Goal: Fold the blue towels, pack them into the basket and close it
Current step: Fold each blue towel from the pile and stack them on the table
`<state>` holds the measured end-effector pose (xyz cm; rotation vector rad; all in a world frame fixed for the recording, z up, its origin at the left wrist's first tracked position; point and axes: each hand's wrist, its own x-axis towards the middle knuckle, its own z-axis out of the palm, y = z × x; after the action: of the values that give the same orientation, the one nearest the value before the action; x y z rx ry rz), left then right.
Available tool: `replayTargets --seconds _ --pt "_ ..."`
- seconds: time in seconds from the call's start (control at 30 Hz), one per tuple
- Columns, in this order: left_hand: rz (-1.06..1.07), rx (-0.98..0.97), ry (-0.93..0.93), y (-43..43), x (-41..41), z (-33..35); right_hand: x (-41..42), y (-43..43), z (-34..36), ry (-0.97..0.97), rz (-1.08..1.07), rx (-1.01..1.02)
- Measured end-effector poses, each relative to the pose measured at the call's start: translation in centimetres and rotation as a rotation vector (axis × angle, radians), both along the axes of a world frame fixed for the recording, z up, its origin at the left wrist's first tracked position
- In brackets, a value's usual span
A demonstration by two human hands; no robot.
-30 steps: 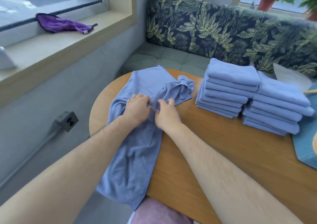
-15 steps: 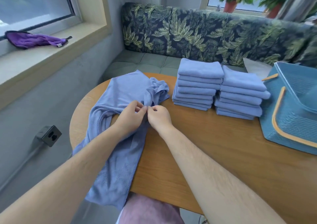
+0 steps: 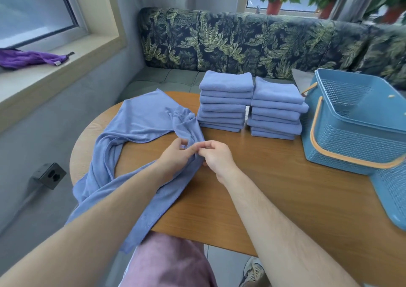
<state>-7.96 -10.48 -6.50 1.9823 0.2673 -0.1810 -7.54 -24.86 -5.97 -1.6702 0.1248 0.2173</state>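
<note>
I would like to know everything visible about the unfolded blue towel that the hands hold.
The towel is light blue, soft cloth with a stitched hem. It is unfolded and crumpled on the left part of the wooden table. Its far part lies flat, a bunched part rises close to the left stack of folded towels, and its near end hangs over the table edge. The left hand and right hand pinch it together.

Round wooden surface (image 3: 263, 190): loose blue towel (image 3: 140, 119) draped over left edge; left stack (image 3: 224, 104) and right stack (image 3: 276, 113) of folded towels side by side at back; blue basket (image 3: 356, 141) at right.
</note>
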Motion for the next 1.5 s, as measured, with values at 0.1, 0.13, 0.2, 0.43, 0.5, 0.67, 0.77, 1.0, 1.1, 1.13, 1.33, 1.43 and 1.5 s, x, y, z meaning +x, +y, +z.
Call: replayTargets --seconds 0.1,0.13,0.2,0.43,0.5,0.67,0.77,1.0,1.1,1.13,1.33,1.43,1.5 --pt "-0.034 0.131 -0.092 -1.0 0.2 0.2 -0.7 -1.5 0.2 -0.008 -0.061 -0.073" --pt "-0.016 0.157 -0.09 -0.9 0.4 0.1 -0.7 -2.2 0.1 -0.016 -0.09 -0.143" --pt "0.012 0.168 -0.042 -0.5 1.0 -0.8 -1.0 -4.1 0.1 -0.031 -0.129 -0.295" --pt "-0.202 0.625 0.017 -3.6 0.6 -0.7 -2.4 -8.2 -0.8 0.046 -0.021 -0.603" --pt "-0.272 0.703 0.03 -4.9 0.2 -0.6 -2.7 -9.1 -1.0 0.069 -0.025 -0.618" --pt "-0.496 0.752 0.101 -7.5 -1.5 0.8 -3.7 -13.6 -0.9 0.162 -0.126 -0.634" --pt "-0.569 0.601 0.129 -8.5 -3.3 1.5 -4.7 -15.1 -0.4 0.187 -0.055 -0.521" --pt "-0.3 0.073 0.029 -7.6 -4.3 3.2 -5.7 -16.7 0.8 0.186 0.021 -0.307" --pt "-0.198 -0.052 0.019 -6.2 -3.5 3.5 -5.8 -17.9 1.9 0.14 -0.072 -0.139" --pt "-0.186 -0.074 0.011 -5.8 -3.5 3.3 -5.8 -18.2 2.4 0.119 -0.125 -0.08" --pt "-0.017 -0.226 -0.135 -4.5 -3.8 3.5 -6.4 -18.0 2.7 0.023 -0.252 0.066" --pt "-0.002 -0.236 -0.135 -3.9 -3.7 3.6 -7.8 -16.7 1.9 0.17 -0.05 -0.052" --pt "0.025 -0.223 -0.147 -3.2 -3.5 3.8 -7.8 -16.8 2.8 0.119 -0.094 -0.055"
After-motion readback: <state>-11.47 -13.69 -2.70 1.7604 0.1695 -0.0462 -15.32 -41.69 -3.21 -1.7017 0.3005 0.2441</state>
